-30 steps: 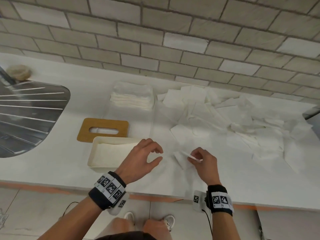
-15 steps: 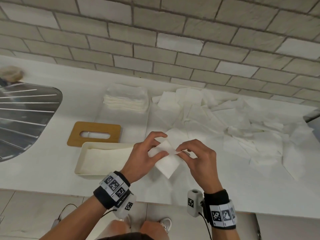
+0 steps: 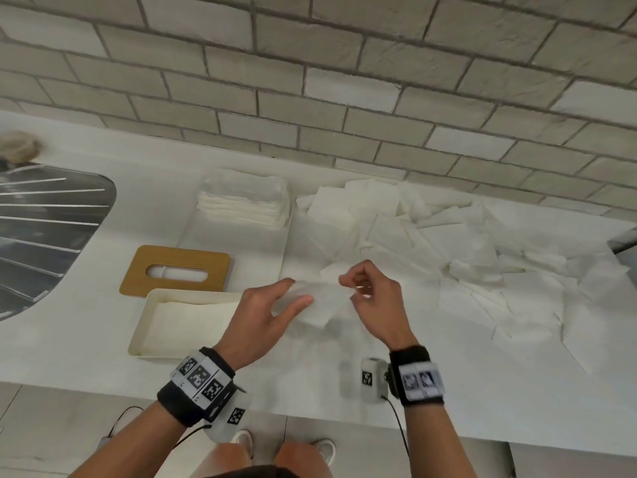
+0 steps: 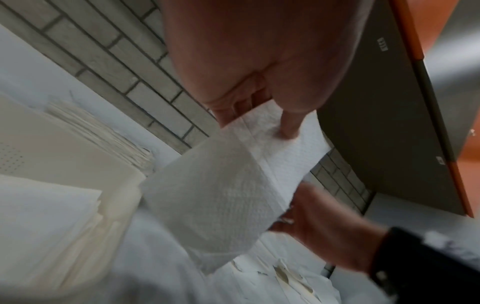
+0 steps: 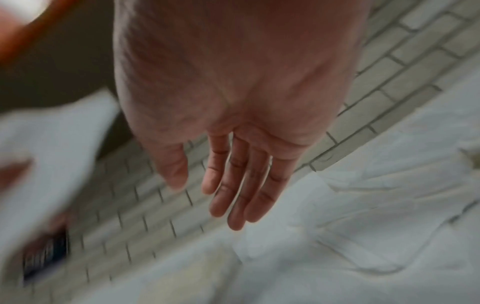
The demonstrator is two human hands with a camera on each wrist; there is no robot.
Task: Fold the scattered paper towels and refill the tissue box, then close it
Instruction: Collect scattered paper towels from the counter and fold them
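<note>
Bare table (image 3: pixel 86 326) strip left of open tissue box (image 3: pixel 151 326); scattered paper towels (image 3: pixel 482 270) crowd right, folded stack (image 3: pixel 243 201) at back, lid (image 3: pixel 175 270) behind box.

Black wristbands (image 3: pixel 196 384) bearing white square-coded tags, thin cables trailing beneath.

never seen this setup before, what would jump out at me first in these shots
First, the two hands at the counter's front edge: the left hand and right hand hold one paper towel between them, above the counter. Behind and to the right sprawls a heap of loose towels. To the left sit the open tissue box, its wooden lid lying off beside it, and a neat folded stack near the wall.
</note>
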